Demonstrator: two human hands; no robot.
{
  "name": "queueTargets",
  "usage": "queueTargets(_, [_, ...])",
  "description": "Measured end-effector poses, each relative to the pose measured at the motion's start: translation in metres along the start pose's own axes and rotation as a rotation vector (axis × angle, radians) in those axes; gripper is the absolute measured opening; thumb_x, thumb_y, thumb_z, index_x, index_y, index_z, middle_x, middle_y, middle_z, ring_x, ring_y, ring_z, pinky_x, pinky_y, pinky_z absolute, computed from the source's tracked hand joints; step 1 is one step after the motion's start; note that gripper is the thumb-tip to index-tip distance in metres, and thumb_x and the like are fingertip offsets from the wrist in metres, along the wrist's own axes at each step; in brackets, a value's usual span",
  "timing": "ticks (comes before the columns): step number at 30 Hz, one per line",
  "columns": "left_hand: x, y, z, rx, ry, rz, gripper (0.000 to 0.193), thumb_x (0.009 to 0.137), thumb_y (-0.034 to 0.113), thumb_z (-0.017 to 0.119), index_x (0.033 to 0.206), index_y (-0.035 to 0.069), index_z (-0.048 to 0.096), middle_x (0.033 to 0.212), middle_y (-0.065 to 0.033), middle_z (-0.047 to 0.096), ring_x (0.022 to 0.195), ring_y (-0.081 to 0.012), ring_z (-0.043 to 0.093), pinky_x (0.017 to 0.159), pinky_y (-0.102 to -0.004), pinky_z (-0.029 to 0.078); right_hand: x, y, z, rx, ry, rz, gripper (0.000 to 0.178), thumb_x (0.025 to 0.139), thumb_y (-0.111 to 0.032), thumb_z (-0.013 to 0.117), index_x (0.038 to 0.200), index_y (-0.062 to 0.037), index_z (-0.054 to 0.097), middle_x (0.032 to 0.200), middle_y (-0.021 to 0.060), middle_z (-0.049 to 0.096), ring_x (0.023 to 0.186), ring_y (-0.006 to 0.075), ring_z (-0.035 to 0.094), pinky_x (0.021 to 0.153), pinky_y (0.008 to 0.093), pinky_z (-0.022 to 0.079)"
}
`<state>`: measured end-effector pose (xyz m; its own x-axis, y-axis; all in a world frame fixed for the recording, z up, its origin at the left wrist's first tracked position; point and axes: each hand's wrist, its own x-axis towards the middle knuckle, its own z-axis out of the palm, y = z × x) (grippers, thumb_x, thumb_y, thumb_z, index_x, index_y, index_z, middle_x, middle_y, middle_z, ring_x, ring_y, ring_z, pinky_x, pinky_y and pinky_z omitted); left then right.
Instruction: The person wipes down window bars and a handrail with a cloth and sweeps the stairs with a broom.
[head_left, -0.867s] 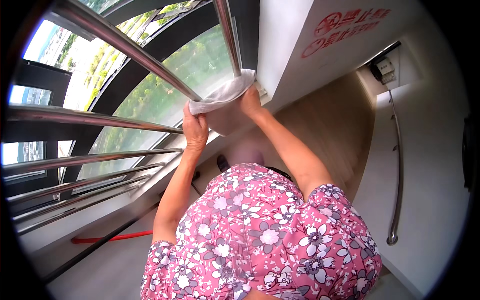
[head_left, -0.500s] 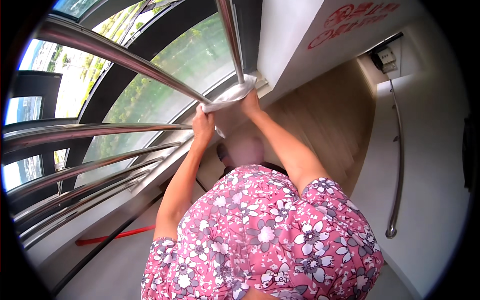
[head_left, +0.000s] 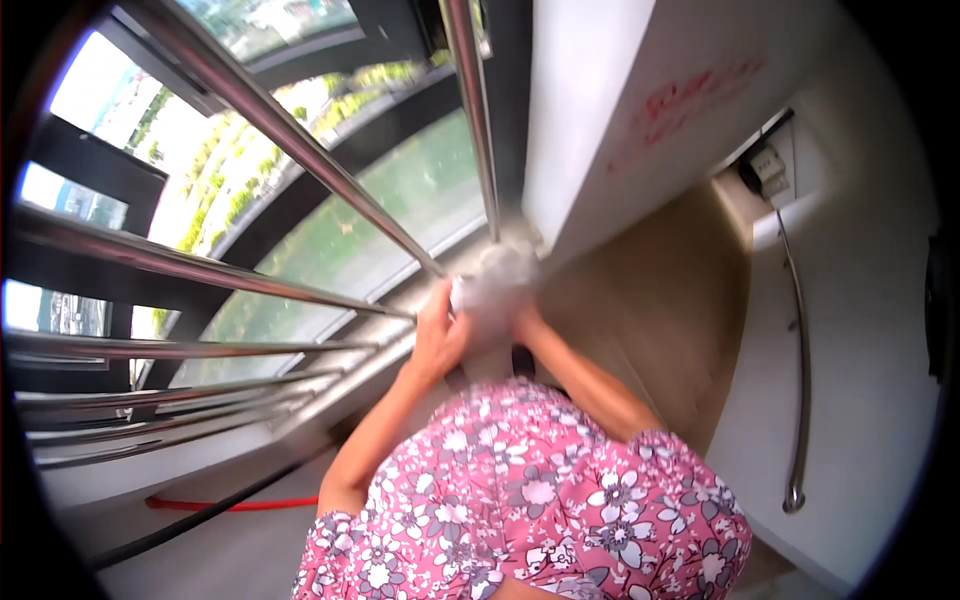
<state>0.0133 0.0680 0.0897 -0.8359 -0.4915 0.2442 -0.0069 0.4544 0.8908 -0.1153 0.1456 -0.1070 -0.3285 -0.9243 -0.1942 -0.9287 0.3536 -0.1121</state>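
A whitish cloth (head_left: 492,280), smeared by motion, is bunched between my two hands in front of my body. My left hand (head_left: 438,335) grips the cloth's left side, close to the lower end of a slanted metal bar (head_left: 345,185). At the cloth's right side is my right hand (head_left: 526,322), its fingers blurred and partly hidden by the fabric. Just beyond the cloth, an upright metal bar (head_left: 478,130) meets the pale ledge (head_left: 400,300) below the window.
More metal rails (head_left: 180,265) run along the left before dark-framed windows (head_left: 420,175). A white wall (head_left: 590,100) with red markings stands beyond my right hand. Brown flooring (head_left: 640,310) lies to the right, near a wall handrail (head_left: 803,370). A red strip (head_left: 235,504) and black hose-like line (head_left: 200,520) are lower left.
Both hands and the cloth have come down and nearer my body, off the bar ends. The stretched cloth is now bunched, and the whole view has shifted.
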Motion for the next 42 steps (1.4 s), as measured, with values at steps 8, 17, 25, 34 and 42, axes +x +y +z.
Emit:
queueTargets(8, [0.014,0.206,-0.077,0.115,0.238,0.919,0.051,0.063,0.015,0.067,0.102,-0.006,0.041,0.095,-0.0156,0.047,0.083,-0.0223,0.049,0.071,-0.0297,0.040,-0.059,0.006,-0.272,0.712,1.137,-0.093,0.031,0.083,-0.029,0.037,0.103,-0.0074,0.049,0.099,0.0077,0.050,0.095,0.0191,0.047,0.082,0.0308,0.038])
queueTargets(17, [0.052,0.385,-0.132,0.866,1.108,1.198,0.054,0.070,0.042,0.061,0.108,0.007,0.046,0.088,-0.0106,0.056,0.073,-0.0247,0.057,0.067,-0.0300,0.046,-0.119,0.043,-0.531,-0.020,2.004,-0.315,0.035,0.081,-0.038,0.041,0.093,-0.0095,0.057,0.090,0.0085,0.056,0.090,0.0203,0.053,0.079,0.0309,0.040])
queueTargets(25, [0.043,0.291,-0.047,0.840,1.420,0.259,0.054,0.068,0.032,0.063,0.102,-0.004,0.042,0.107,-0.0189,0.036,0.103,-0.0307,0.036,0.082,-0.0370,0.037,-0.141,0.028,-0.498,0.145,1.129,-0.325,0.041,0.081,-0.040,0.041,0.104,-0.0090,0.054,0.113,0.0139,0.048,0.108,0.0190,0.044,0.092,0.0310,0.031])
queueTargets(34, [0.009,0.245,-0.093,1.536,1.235,0.675,0.049,0.067,0.040,0.058,0.096,0.001,0.053,0.096,-0.0196,0.054,0.088,-0.0294,0.053,0.075,-0.0367,0.040,-0.125,-0.065,-0.454,0.024,1.329,-0.425,0.042,0.082,-0.039,0.037,0.105,-0.0073,0.053,0.104,0.0159,0.052,0.102,0.0252,0.046,0.088,0.0332,0.033])
queueTargets(42, [-0.129,0.240,-0.150,1.542,0.984,0.350,0.034,0.065,0.036,0.056,0.076,0.004,0.061,0.073,-0.0161,0.059,0.066,-0.0265,0.059,0.063,-0.0348,0.044,-0.113,-0.154,-0.459,-0.847,1.713,-0.564,0.035,0.082,-0.031,0.039,0.099,-0.0056,0.056,0.086,0.0133,0.059,0.077,0.0291,0.056,0.073,0.0366,0.041])
